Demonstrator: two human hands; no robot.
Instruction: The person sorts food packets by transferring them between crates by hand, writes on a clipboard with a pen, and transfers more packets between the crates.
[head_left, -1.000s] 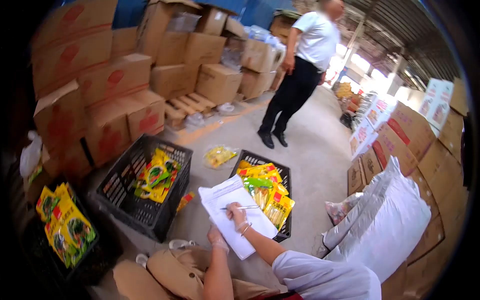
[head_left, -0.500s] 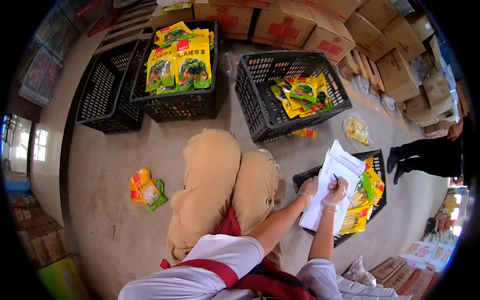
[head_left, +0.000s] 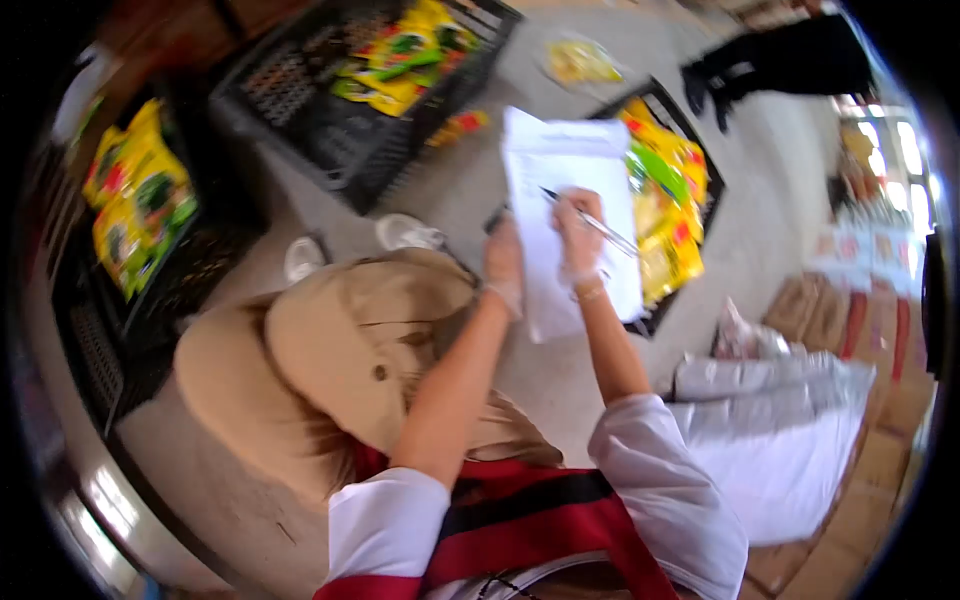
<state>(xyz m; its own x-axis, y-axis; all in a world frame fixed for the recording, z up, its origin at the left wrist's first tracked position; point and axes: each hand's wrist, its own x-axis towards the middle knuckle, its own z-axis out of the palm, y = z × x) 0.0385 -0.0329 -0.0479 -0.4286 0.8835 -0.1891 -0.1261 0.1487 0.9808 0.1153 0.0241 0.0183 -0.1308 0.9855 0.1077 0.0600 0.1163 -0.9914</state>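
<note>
A white paper pad (head_left: 560, 285) lies across a black crate (head_left: 712, 165) on the right, its upper sheets folded over at the top. Along the pad's left edge my left hand (head_left: 503, 255) is closed, with the fingers partly hidden and blurred. My right hand (head_left: 578, 228) grips a pen (head_left: 612, 238), whose dark tip is at the upper part of the page. Both hands seem to wear thin clear gloves. Yellow food packets (head_left: 672, 255) and a green one (head_left: 657, 175) fill the crate just right of the pad.
Another black crate (head_left: 350, 160) with yellow packets (head_left: 410, 60) stands ahead. At far left, a crate (head_left: 85, 330) holds more packets (head_left: 145, 200). A clear bag (head_left: 580, 62) lies on the floor. Another person's dark-clothed legs (head_left: 790, 60) are at upper right; white wrapped bundles (head_left: 770, 420) lie at right.
My view has swung to the right and blurred, so crates and packets sit further left or higher. Both hands stay at the pad, the pen still in my right hand.
</note>
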